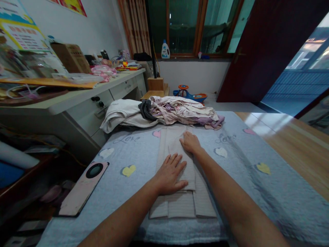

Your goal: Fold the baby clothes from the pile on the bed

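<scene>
Beige ribbed cloth (180,204), folded into a long strip, lies mid-blanket (244,178), its near end close to the front edge. Both hands press flat and spread on it, grasping nothing: the left hand (169,175) nearer, the right hand (190,142) farther. Heaped clothes (177,109) crowd the far edge, a phone (83,187) overhangs the left, and the surface (295,137) shows bare wood at right.

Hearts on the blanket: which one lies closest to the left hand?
The yellow heart just left of the left hand. The pink hearts and white hearts lie farther off, and the other yellow heart is beyond the right arm.
</scene>
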Available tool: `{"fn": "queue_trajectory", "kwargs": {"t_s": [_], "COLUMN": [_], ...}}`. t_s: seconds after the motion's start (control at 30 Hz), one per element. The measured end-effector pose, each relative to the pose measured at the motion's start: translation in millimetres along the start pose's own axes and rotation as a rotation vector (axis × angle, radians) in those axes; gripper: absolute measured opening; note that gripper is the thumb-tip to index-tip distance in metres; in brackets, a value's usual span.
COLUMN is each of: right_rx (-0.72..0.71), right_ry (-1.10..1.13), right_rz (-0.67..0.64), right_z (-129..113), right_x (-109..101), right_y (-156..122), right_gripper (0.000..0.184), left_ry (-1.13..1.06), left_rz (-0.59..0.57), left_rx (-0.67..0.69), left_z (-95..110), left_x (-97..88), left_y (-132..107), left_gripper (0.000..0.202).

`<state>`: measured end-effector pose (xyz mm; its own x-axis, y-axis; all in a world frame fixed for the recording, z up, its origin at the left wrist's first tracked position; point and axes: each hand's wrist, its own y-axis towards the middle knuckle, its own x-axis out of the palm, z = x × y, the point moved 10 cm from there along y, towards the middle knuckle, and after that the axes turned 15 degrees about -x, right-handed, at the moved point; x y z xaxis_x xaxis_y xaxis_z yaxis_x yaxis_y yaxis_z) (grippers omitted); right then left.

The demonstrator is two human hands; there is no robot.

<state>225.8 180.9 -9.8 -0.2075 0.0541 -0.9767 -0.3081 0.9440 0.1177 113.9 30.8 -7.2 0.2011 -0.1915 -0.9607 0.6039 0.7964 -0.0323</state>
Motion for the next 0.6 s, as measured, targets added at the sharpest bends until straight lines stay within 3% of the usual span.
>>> {"fn": "queue_trajectory", "kwargs": {"t_s": [0.23, 0.37, 0.5, 0.6], "right_rx": [0.051, 0.028, 0.012, 0.001], "right_ry": [0.011, 0.032, 0.076, 0.159], "right_rz": [0.147, 0.166, 0.205, 0.28], "right_z": [9, 15, 21, 27], "right_x": [-1, 6, 8, 4], "right_y": [3, 3, 5, 5], "right_gripper": [0.048, 0.047, 0.048, 0.051], "left_ry": [-0.027, -0.042, -0.053, -0.031], "left_rz": [-0.02, -0.011, 0.016, 0.106], "left_rx": [-0.006, 0.007, -0.033, -0.112], "left_z": [-2, 0, -3, -11], "left_x": [1.1, -9.1, -29.4, -43.0], "left_y": [0, 3, 28, 60], "left_gripper": [0.075, 0.073, 0.037, 0.035]}}
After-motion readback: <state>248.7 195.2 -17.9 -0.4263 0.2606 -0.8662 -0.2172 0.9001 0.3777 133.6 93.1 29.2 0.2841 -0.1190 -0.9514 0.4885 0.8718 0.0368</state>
